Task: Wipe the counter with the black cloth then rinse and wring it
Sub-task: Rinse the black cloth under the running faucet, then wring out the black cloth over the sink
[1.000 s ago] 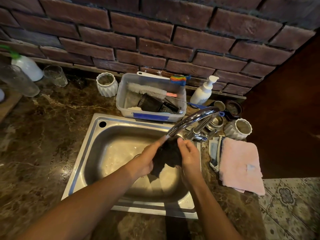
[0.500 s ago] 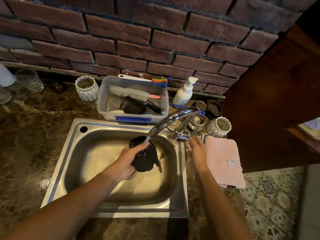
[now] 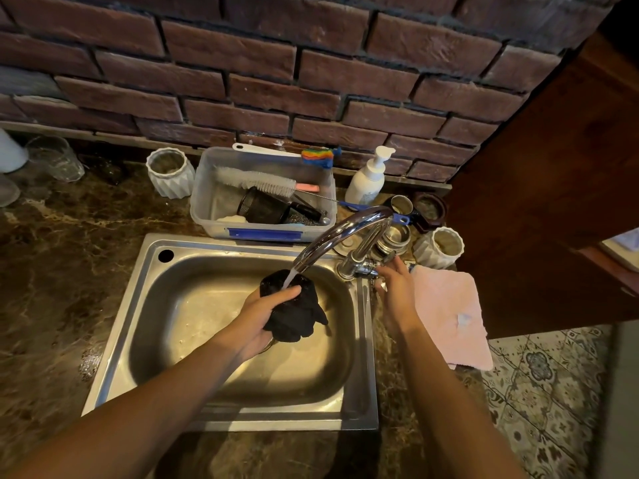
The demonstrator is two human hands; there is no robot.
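A: Cloth (image 3: 294, 312) first: it sits bunched in the left hand (image 3: 262, 316), fingers curled round it, held over the sink (image 3: 114, 326) bowl right under the spout. Water runs from the tap (image 3: 342, 233) onto its top.

B: So this is the rinse. How should it be done well?

A: I'd say turn and open the bundle under the stream, so water reaches the folds, not only the crown. Keep it low over the bowl to hold down splashing onto the counter (image 3: 62, 271).

B: And the right hand (image 3: 394, 288)?

A: It is at the tap's base, fingers reaching to the handle. Whether they grip it or just touch it I cannot tell; the handle is mostly hidden behind them.

B: What then?

A: Likely bring that hand back to the cloth, since wringing wants both hands twisting against each other over the bowl.

B: Anything beyond to mind?

A: The pink towel (image 3: 449, 312) lies just beside the tap, and the tub (image 3: 262, 233) of brushes stands behind the sink rim. Drips should stay clear of both.
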